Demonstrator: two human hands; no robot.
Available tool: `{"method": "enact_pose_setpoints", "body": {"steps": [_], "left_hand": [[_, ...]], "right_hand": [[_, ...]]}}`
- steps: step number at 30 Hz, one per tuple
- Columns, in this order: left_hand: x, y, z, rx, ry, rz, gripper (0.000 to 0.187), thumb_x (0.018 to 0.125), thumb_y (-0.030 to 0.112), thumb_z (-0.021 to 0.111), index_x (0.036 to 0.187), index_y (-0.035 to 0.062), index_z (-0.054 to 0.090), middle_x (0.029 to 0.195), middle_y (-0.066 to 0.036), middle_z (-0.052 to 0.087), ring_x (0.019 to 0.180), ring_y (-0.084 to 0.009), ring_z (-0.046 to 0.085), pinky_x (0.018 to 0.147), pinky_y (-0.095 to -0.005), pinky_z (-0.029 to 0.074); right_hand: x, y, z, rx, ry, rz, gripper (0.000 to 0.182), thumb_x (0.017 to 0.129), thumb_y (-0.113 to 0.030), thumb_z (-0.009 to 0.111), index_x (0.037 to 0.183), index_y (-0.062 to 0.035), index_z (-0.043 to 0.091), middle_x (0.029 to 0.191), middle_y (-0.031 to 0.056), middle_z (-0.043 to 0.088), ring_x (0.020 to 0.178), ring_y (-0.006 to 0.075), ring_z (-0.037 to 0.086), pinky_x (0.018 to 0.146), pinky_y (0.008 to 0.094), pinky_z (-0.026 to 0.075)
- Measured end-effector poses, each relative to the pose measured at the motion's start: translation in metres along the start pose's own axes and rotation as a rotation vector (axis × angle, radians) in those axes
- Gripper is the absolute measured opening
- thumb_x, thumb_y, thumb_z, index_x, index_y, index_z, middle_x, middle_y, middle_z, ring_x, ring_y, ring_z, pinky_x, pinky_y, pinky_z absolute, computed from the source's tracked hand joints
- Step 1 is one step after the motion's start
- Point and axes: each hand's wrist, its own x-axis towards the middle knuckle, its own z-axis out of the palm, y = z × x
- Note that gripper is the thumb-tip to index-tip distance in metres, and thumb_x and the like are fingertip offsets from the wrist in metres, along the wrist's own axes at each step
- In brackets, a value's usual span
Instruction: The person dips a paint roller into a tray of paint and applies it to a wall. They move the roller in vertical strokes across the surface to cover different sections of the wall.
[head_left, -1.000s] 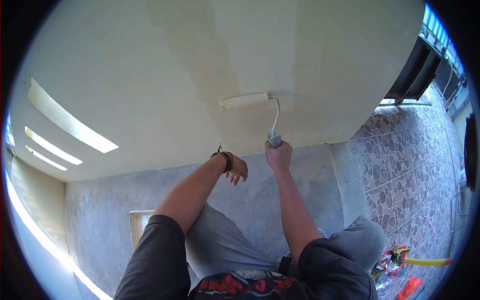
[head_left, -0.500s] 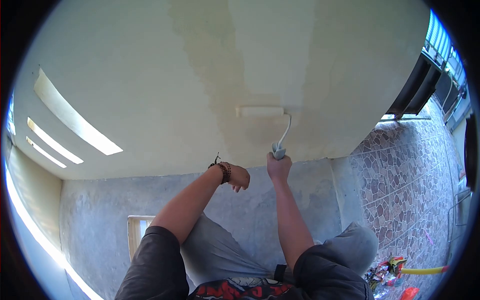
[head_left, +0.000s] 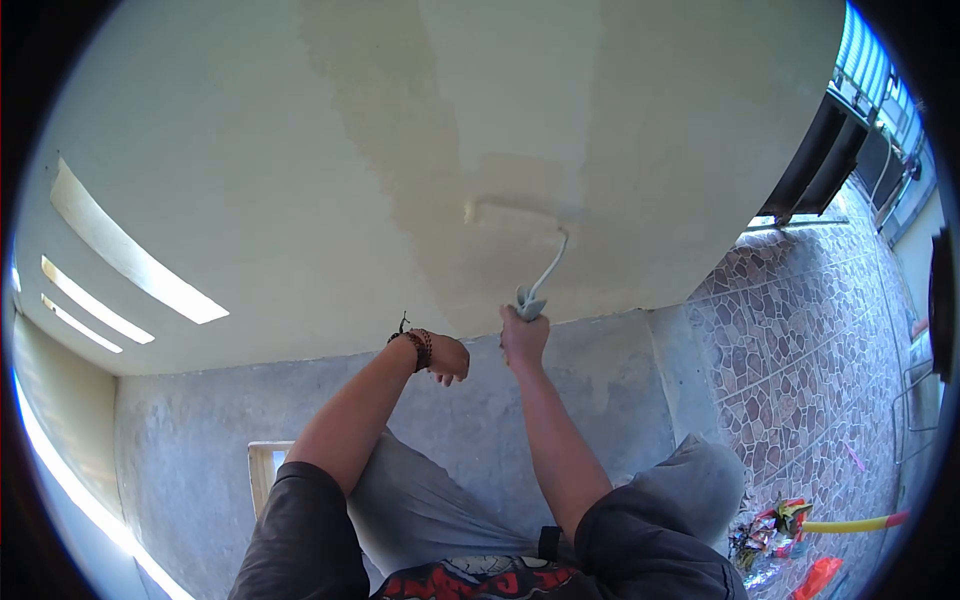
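My right hand (head_left: 525, 338) is wrapped around the handle of a paint roller (head_left: 513, 217). Its long white sleeve, smeared by motion, lies against the pale cream wall (head_left: 250, 150). A bent wire frame joins sleeve and handle. Around and above the sleeve the wall shows a darker patch, and wide darker bands run up from there. My left hand (head_left: 442, 358), with a beaded bracelet at the wrist, hangs before the wall's lower edge, left of my right hand. It holds nothing; its fingers are loosely bent and slightly apart.
Grey concrete floor (head_left: 210, 420) runs along the wall's foot. Stone-patterned paving (head_left: 790, 350) lies to the right, with shiny wrappers (head_left: 765, 535) and a yellow pole (head_left: 850, 525). A pale frame (head_left: 262, 475) stands by my left arm. Slotted openings (head_left: 135, 255) pierce the wall at left.
The view has turned slightly, and most of the scene sits further left. The roller sleeve is now more tilted and blurred, still at the wall. My left hand stays free of any object.
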Motion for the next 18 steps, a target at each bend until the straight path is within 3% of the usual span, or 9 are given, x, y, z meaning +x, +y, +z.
{"method": "enact_pose_setpoints", "body": {"steps": [1,4,8,11,14,16,18], "left_hand": [[0.001,-0.001,0.000,-0.006,-0.015,-0.032,0.037,0.079,0.024,0.054,0.108,0.0013,0.059,0.092,-0.011,0.067,0.086,-0.0179,0.064,0.080,-0.0326,0.049],[-0.001,-0.005,-0.002,0.016,-0.038,-0.049,0.037,0.080,0.025,0.053,0.109,0.0032,0.060,0.094,-0.011,0.067,0.087,-0.0183,0.064,0.080,-0.0325,0.049],[0.014,-0.014,0.002,0.026,-0.082,-0.086,0.038,0.080,0.026,0.053,0.111,0.0055,0.060,0.095,-0.011,0.067,0.088,-0.0182,0.064,0.076,-0.0331,0.050],[0.026,-0.015,0.001,0.046,-0.125,-0.080,0.039,0.080,0.028,0.053,0.112,0.0062,0.059,0.097,-0.010,0.066,0.088,-0.0186,0.064,0.074,-0.0335,0.050],[0.029,-0.018,0.002,0.058,-0.128,-0.093,0.039,0.081,0.029,0.053,0.113,0.0073,0.059,0.099,-0.009,0.066,0.089,-0.0190,0.064,0.074,-0.0336,0.050],[0.028,-0.016,0.002,0.047,-0.127,-0.108,0.039,0.081,0.029,0.053,0.113,0.0074,0.059,0.099,-0.009,0.066,0.090,-0.0192,0.064,0.074,-0.0339,0.050],[0.027,-0.013,0.001,0.038,-0.127,-0.127,0.039,0.081,0.029,0.053,0.113,0.0076,0.059,0.100,-0.009,0.066,0.090,-0.0193,0.063,0.074,-0.0343,0.050]], "right_hand": [[-0.004,0.023,-0.002,-0.058,-0.027,0.035,0.029,0.071,-0.018,0.065,0.062,0.0080,0.055,0.058,0.0194,0.058,0.058,0.0237,0.062,0.058,0.0395,0.044],[-0.010,0.012,-0.005,-0.134,0.013,-0.003,0.030,0.070,-0.019,0.065,0.062,0.0082,0.056,0.057,0.0207,0.058,0.057,0.0293,0.062,0.058,0.0402,0.045],[0.018,-0.102,-0.035,-0.153,0.076,-0.196,0.031,0.070,-0.020,0.066,0.061,0.0084,0.056,0.056,0.0230,0.057,0.061,0.0387,0.063,0.057,0.0425,0.045],[0.034,-0.139,-0.059,-0.266,0.039,-0.220,0.031,0.069,-0.021,0.066,0.062,0.0083,0.058,0.058,0.0243,0.058,0.066,0.0403,0.063,0.058,0.0429,0.046],[0.049,-0.066,-0.074,-0.386,0.117,-0.356,0.029,0.068,-0.020,0.067,0.063,0.0077,0.059,0.059,0.0245,0.059,0.068,0.0408,0.063,0.060,0.0432,0.047],[0.049,0.002,-0.092,-0.477,0.153,-0.339,0.028,0.068,-0.020,0.067,0.062,0.0067,0.059,0.059,0.0241,0.059,0.067,0.0408,0.062,0.059,0.0433,0.048],[0.042,0.013,-0.094,-0.513,0.159,-0.327,0.028,0.069,-0.020,0.068,0.063,0.0064,0.060,0.059,0.0242,0.059,0.067,0.0409,0.062,0.059,0.0433,0.047]]}}
